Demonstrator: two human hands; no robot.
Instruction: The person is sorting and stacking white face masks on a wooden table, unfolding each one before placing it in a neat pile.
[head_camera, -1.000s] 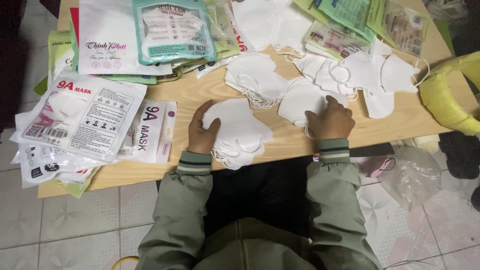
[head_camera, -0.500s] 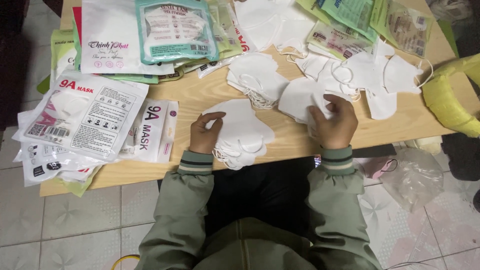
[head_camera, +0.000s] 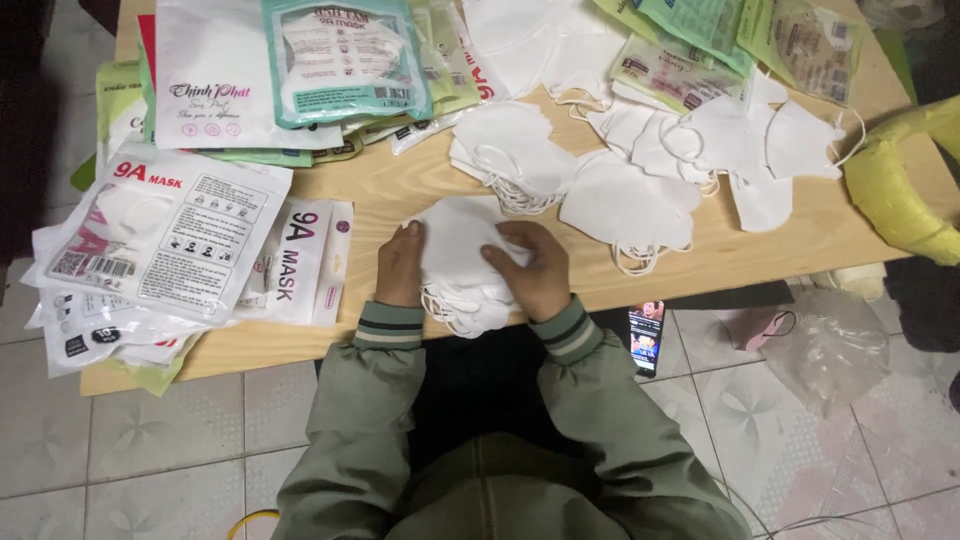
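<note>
— Two hands, one stack: what sits nearest you?

— Item one, at 6 o'clock on the wooden table (head_camera: 400, 190): a stack of white face masks (head_camera: 462, 262) near the front edge. My left hand (head_camera: 399, 265) lies flat against its left side, fingers together, pressing rather than pinching. My right hand (head_camera: 532, 268) rests on top with fingers curled over the upper mask, pressing it down; I cannot tell whether a fingertip grips an edge.

— How far along does the stack look?

— I judge it partly built: several masks are layered there, ear loops trailing toward me, while much stays loose.

— List what remains, moving outward.

— Item two, at 9 o'clock: printed mask pouches (head_camera: 165, 235), overlapping, hanging off the left edge. Item three, at 1 o'clock, just beyond my right hand: two smaller heaps of white masks (head_camera: 560, 180). Item four, at 2 o'clock: scattered single masks (head_camera: 740, 140), unsorted. Item five, at 12 o'clock, farthest: a teal-edged filled mask packet (head_camera: 340, 55) atop more flat packaging. Item six, at 3 o'clock: a yellow bag (head_camera: 900, 180).
</note>
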